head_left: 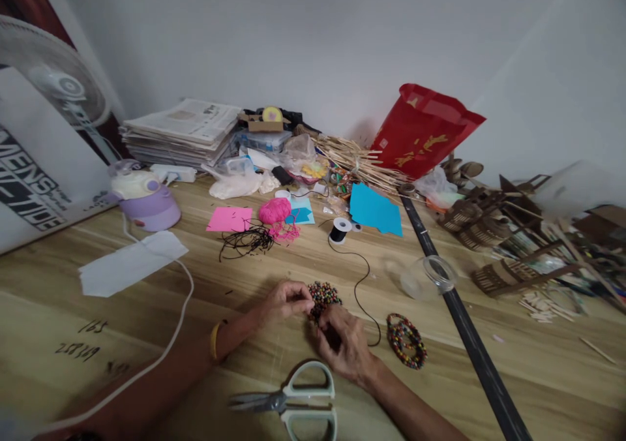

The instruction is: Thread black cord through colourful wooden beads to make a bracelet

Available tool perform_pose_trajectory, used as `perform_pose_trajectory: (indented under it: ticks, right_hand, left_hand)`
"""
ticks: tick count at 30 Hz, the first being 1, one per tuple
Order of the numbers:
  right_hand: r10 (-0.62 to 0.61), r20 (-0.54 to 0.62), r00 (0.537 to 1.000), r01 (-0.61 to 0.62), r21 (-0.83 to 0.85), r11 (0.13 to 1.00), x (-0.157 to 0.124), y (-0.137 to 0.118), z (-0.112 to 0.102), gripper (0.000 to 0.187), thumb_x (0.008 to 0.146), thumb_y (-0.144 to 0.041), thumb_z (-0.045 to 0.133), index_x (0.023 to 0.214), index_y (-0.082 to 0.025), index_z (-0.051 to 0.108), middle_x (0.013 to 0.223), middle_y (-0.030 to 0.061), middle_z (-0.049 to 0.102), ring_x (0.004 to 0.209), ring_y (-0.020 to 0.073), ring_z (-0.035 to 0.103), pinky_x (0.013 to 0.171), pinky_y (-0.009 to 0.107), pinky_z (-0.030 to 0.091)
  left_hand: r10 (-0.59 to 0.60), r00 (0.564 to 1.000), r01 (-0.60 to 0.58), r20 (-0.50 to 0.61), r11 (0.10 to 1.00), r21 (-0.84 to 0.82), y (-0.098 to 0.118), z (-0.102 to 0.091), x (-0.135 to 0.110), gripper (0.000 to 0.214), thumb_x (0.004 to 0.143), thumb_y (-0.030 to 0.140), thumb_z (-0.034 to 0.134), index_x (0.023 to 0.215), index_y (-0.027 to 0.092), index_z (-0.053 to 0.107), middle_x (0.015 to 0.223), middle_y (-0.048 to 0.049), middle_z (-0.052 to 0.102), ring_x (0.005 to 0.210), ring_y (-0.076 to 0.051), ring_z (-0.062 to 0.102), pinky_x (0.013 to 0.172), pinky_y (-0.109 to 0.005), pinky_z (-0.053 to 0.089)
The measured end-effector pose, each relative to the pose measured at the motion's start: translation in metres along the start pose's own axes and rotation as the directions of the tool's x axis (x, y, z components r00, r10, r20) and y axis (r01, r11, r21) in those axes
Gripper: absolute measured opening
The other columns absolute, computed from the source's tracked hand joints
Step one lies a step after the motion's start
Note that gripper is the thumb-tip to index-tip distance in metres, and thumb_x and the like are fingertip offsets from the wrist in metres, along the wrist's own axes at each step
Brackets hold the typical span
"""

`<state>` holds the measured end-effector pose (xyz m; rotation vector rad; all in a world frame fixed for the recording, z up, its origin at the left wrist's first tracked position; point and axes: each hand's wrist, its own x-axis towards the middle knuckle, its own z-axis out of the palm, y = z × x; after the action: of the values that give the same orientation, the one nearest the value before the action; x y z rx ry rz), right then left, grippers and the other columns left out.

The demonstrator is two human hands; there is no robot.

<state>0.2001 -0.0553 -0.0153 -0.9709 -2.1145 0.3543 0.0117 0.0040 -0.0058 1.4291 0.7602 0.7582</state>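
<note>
A small heap of multicoloured beads (325, 296) lies on the wooden table between my hands. At its left edge my left hand (284, 299) is closed, thumb and forefinger pinched together; anything between them is too small to make out. Against the near side of the heap, my right hand (345, 344) has its fingers curled in a pinch, and their tips are partly hidden. A black cord (366, 274) runs from a white spool (339, 231) towards my right hand. To the right lie beaded bracelets (406, 341). White-handled scissors (288, 402) rest below my hands, blades pointing left.
Pink yarn (274, 211), cut black cords (248, 240) and blue paper (375, 209) lie farther back. A clear round container (421, 278) stands beside a dark strip (469, 323). Woven baskets (503, 274) are at the right. A white cable (183, 310) crosses the left side.
</note>
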Motion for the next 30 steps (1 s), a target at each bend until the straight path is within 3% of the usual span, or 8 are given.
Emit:
perform_pose_trajectory:
  ticks: [4,8,12,17,23,30]
  right_hand:
    - [0.017,0.080,0.997,-0.013,-0.051,0.999,0.000,0.001,-0.006,0.003,0.084,-0.021,0.054,0.085,-0.020,0.051,0.073,0.0035,0.058,0.063,0.0155,0.053,0.057,0.025,0.039]
    - [0.123,0.169,0.978,-0.121,-0.023,0.992,0.011,0.002,-0.030,0.006,0.085,-0.024,0.055,0.087,-0.019,0.055,0.077,0.0037,0.061,0.065,0.0147,0.055,0.057,0.023,0.040]
    - [0.269,0.279,0.922,-0.273,-0.025,0.962,0.021,0.010,-0.059,0.011,0.089,-0.023,0.050,0.084,-0.019,0.059,0.069,-0.0001,0.061,0.056,0.0116,0.052,0.051,0.021,0.036]
    - [0.267,0.409,0.873,-0.254,-0.087,0.963,0.016,0.019,-0.079,0.013,0.087,-0.019,0.053,0.082,-0.020,0.065,0.077,0.0015,0.067,0.060,0.0129,0.057,0.055,0.021,0.038]
    - [0.252,0.492,0.833,-0.189,-0.176,0.966,0.009,0.017,-0.082,0.014,0.087,-0.017,0.054,0.085,-0.024,0.066,0.081,0.0007,0.067,0.064,0.0152,0.061,0.055,0.022,0.039]
    - [0.091,0.469,0.879,-0.073,-0.057,0.996,0.009,0.000,-0.058,0.014,0.088,-0.014,0.055,0.090,-0.023,0.065,0.087,0.0030,0.065,0.079,0.0159,0.063,0.067,0.023,0.047]
  left_hand:
    - [-0.003,1.000,0.003,0.004,0.999,-0.033,0.006,-0.002,0.000,0.030,0.073,0.040,0.068,0.066,0.013,0.060,0.063,0.0001,0.059,0.061,-0.011,0.051,0.060,-0.022,0.039]
    - [-0.004,1.000,0.005,0.023,0.999,-0.045,0.010,-0.003,-0.001,0.029,0.073,0.040,0.068,0.066,0.012,0.060,0.064,0.0002,0.059,0.063,-0.011,0.052,0.063,-0.023,0.040]
    - [-0.007,0.999,0.010,0.045,0.998,-0.068,0.010,-0.004,-0.002,0.031,0.073,0.041,0.068,0.066,0.013,0.060,0.064,-0.0001,0.059,0.064,-0.011,0.052,0.063,-0.022,0.040]
    - [-0.006,0.996,0.014,0.092,0.996,-0.090,0.007,-0.006,-0.001,0.030,0.073,0.041,0.069,0.067,0.013,0.061,0.065,0.0000,0.060,0.064,-0.011,0.052,0.064,-0.023,0.040]
    - [0.000,0.985,0.021,0.173,0.992,-0.121,0.011,-0.007,-0.002,0.030,0.073,0.041,0.070,0.066,0.012,0.064,0.065,-0.0015,0.062,0.063,-0.012,0.054,0.065,-0.023,0.041]
    - [0.025,0.955,0.018,0.296,0.990,-0.142,0.010,-0.006,-0.005,0.033,0.069,0.045,0.075,0.069,0.012,0.069,0.069,-0.0035,0.065,0.065,-0.013,0.057,0.064,-0.023,0.043]
